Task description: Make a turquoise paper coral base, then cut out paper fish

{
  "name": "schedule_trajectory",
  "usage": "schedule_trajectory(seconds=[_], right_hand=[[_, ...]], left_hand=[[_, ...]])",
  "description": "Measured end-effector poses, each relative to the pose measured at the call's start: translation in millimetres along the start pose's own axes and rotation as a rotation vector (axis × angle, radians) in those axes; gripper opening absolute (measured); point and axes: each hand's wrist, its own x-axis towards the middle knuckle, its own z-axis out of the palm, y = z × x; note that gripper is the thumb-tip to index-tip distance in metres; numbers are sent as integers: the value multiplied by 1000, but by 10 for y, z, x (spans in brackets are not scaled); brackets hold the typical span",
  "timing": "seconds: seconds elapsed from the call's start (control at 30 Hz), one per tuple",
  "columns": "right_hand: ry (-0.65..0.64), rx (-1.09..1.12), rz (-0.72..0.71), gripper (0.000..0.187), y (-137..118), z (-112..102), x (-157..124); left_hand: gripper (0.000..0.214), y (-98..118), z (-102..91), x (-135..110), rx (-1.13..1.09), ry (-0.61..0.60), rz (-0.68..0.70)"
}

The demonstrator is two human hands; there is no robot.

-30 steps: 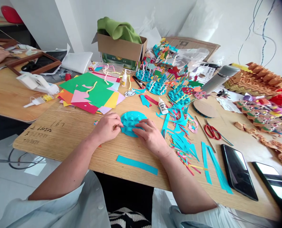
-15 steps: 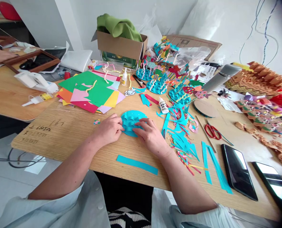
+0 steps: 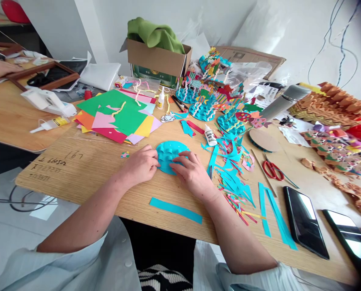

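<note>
Pressing one teal paper disc (image 3: 172,157) | left hand (image 3: 141,165), right hand (image 3: 194,174): both curled onto its edge

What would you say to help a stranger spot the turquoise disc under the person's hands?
On the light wooden table, find the left hand and right hand. Between them lies a bumpy round turquoise paper disc; unlike the turquoise discs behind it, it has no wavy strips attached.
</note>
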Motion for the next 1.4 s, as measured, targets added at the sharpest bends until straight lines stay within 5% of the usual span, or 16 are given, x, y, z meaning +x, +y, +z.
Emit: schedule_trajectory(seconds=[0.63,1.4], right_hand=[[184,-59,11,16,-21,71,2],[104,19,98,19,-76,22,22]], left_hand=[[18,39,-30,-2,7,-55,-9],[9,163,-4,58,137,-52,-26]])
